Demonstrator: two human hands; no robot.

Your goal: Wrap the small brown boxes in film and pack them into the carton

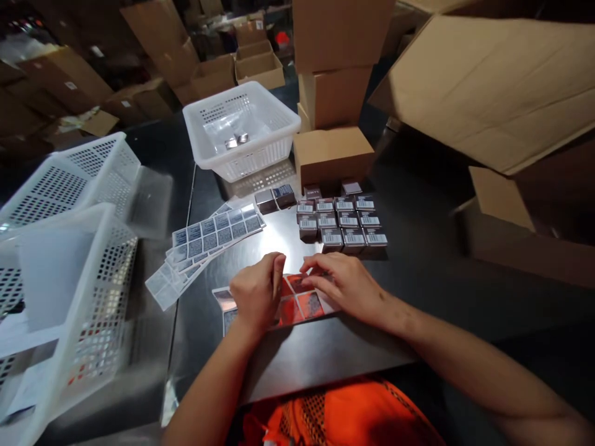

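A sheet of shiny square labels [290, 310], reflecting orange, lies on the metal tabletop in front of me. My left hand [258, 294] is closed over its left part, thumb raised; what its curled fingers grip beneath is partly hidden. From the right, my right hand [346, 285] reaches onto the sheet, fingers bent and slightly apart, tips touching near the upper edge. Beyond my right hand stand several small dark boxes [353, 240] in rows, with white barcode labels on top. Further label sheets [216, 235] lie overlapping to the left, and two dark boxes [275, 198] sit behind them.
A white plastic basket [251, 158] with clear bags and small silvery items stands at the back. More white baskets [116, 241] line the left side. Cardboard boxes [332, 152] are stacked behind the small boxes, and a large open carton [502, 93] rises at right.
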